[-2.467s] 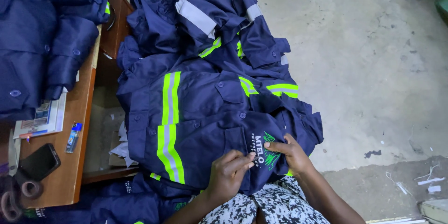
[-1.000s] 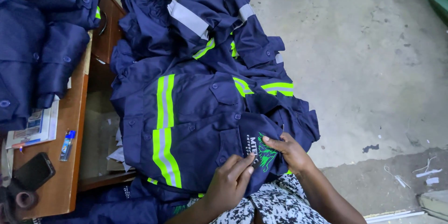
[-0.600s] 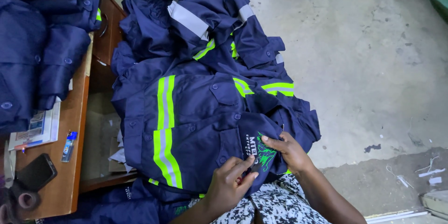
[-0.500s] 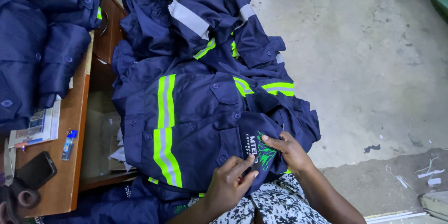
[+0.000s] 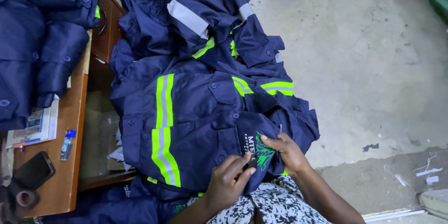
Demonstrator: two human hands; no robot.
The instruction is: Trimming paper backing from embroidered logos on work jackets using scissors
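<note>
I count two hands on one navy jacket (image 5: pixel 196 126). My left grip (image 5: pixel 228 182) and right grip (image 5: pixel 287 151) pinch its green emblem (image 5: pixel 262 151), which sits between them

Single head cam, looking steeply down from close above the lap, facing outward over desk edge (image 5: pixel 77 126) and concrete floor (image 5: pixel 373 65).

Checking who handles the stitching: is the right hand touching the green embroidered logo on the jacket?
Touching. The head view shows the right hand with fingertips pressed on the green embroidered logo.
</note>
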